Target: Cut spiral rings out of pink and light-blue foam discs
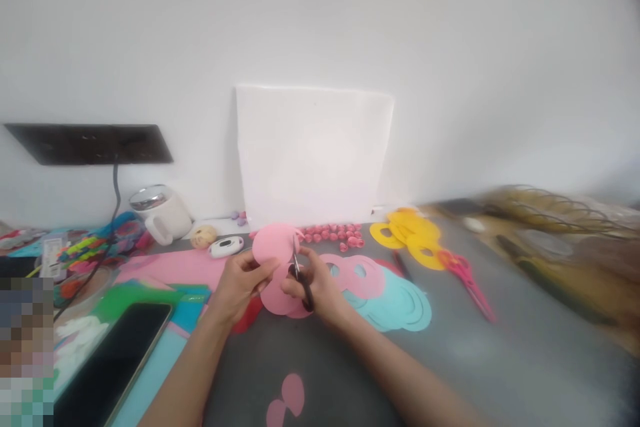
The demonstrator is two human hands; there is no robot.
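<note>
A: Where do we have the pink disc (pixel 270 243)?

B: Up off the grey tabletop (pixel 240 380), in front of the white board (pixel 315 153). Our left hand (pixel 240 287) pinches its lower edge between thumb and fingers, and our right hand (pixel 320 287) is closed round the black-handled scissors (pixel 307 290), with the blades at the disc's right edge

A: Are those blades biting into it?

B: We can't tell; they overlap the edge, but the contact is too small to read. The disc looks mostly whole, so we'd judge this piece is near its start

A: And what do we have finished around us?

B: Small pink rolls (pixel 333 235) sit in rows by the foot of the board. To our right lie pink rings (pixel 370 277) partly over turquoise rings (pixel 400 307), and beyond them yellow rings (pixel 425 233) touching the pink scissors (pixel 465 273). Those all look cut out

A: What seems left?

B: More round pink paper (pixel 280 297) lies under our hands, apparently with no holes in it. Two small pink pieces (pixel 293 393) lie nearer us, cut but flat, not rolled
</note>
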